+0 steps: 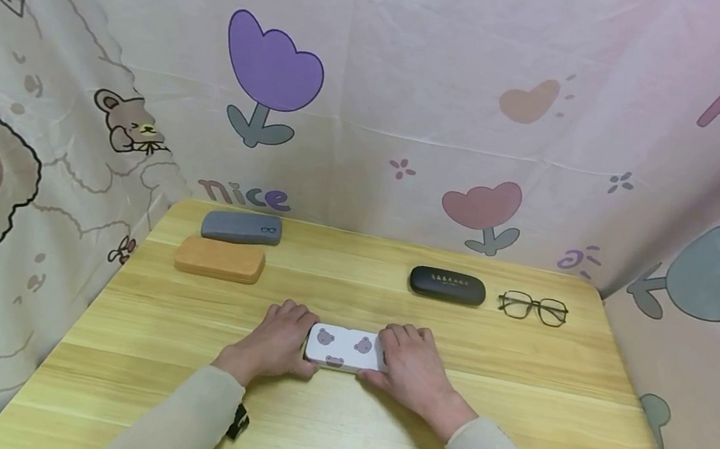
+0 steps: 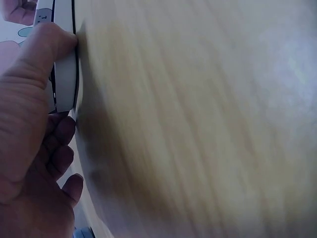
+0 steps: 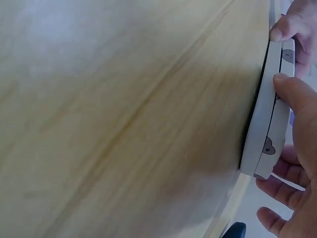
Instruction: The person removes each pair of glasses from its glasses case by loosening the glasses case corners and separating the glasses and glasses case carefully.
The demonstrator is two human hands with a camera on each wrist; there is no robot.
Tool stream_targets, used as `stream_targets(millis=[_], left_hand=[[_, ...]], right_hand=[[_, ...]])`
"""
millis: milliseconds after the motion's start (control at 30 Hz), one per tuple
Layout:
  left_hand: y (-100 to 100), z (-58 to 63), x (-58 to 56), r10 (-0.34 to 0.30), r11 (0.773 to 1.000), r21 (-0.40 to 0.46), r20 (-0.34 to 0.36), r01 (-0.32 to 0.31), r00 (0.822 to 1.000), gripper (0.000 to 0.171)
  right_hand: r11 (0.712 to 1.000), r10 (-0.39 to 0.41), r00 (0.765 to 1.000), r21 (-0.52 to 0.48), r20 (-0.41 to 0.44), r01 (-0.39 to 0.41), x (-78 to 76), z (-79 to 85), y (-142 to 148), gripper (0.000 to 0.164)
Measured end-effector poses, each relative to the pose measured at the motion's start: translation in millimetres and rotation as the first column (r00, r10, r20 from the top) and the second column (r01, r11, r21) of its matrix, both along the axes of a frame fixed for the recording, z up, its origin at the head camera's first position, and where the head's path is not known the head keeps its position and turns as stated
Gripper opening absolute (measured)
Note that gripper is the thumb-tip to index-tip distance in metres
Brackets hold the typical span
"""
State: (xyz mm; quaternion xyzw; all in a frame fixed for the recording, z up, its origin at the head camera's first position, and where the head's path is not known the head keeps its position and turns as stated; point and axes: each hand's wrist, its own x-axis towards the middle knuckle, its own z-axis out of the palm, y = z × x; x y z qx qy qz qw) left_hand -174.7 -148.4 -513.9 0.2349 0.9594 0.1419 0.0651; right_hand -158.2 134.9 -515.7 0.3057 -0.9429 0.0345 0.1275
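A white glasses case (image 1: 345,340) with brown bear heads on its lid lies lengthwise across the middle of the table. My left hand (image 1: 282,339) holds its left end, thumb at the near side and fingers at the end and far side. The right end is held likewise by my right hand (image 1: 414,366), which covers part of the lid. In the right wrist view, a thin dark seam runs along the side of the case (image 3: 261,131), with the right thumb (image 3: 287,87) on that side. The left wrist view shows the left thumb (image 2: 47,42) on the near side.
At the back left lie a grey-blue glasses case (image 1: 241,228) and, in front of it, an orange-tan case (image 1: 220,260). A black glasses case (image 1: 447,286) and dark-framed eyeglasses (image 1: 534,308) lie at the back right. A printed curtain (image 1: 384,71) surrounds the wooden table (image 1: 325,447).
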Motion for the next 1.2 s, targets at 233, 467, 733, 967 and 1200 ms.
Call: stream_targets(millis=[233, 467, 733, 967, 1200], left_hand=[[-0.8, -1.7, -0.6, -0.002, 1.000, 0.018, -0.002, 0.002, 1.000, 0.075], [-1.6, -4.0, -1.1, -0.005, 0.999, 0.032, 0.010, 0.005, 1.000, 0.078], [-1.8, -3.8, -1.8, -0.008, 0.999, 0.050, 0.020, 0.007, 1.000, 0.077], [-2.1, -4.7, -2.1, -0.006, 0.998, 0.070, 0.028, 0.004, 1.000, 0.073], [-2.6, -4.6, -1.8, -0.007, 0.996, 0.088, 0.033, 0.004, 0.999, 0.071]], right_hand=[[1.000, 0.007, 1.000, 0.000, 0.026, -0.007, -3.8, 0.8, 1.7, 0.067], [1.000, 0.017, 0.998, -0.021, 0.054, -0.016, -6.1, 7.1, 2.3, 0.067], [0.999, 0.032, 0.996, -0.017, 0.088, -0.031, -10.3, 9.5, 4.7, 0.065], [0.998, 0.049, 0.989, -0.042, 0.136, -0.044, -15.7, 12.4, 9.2, 0.058], [0.994, 0.082, 0.978, -0.084, 0.190, -0.067, -18.2, 16.3, 11.3, 0.052]])
